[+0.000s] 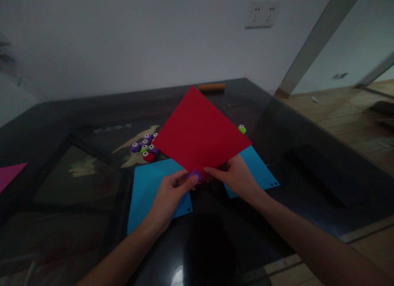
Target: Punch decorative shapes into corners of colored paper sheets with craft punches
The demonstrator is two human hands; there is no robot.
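A red square paper sheet is held above the dark glass table, turned like a diamond. My right hand pinches its near corner. My left hand grips a small purple punch at that same corner, thumb on top of it. Two blue paper sheets lie flat on the table under my hands, one at the left and one at the right; both show small punched holes near their edges.
A cluster of several small purple, green and red punches sits behind the left blue sheet. One green punch lies to the right of the red sheet. A pink sheet lies at the left edge, an orange cylinder by the wall.
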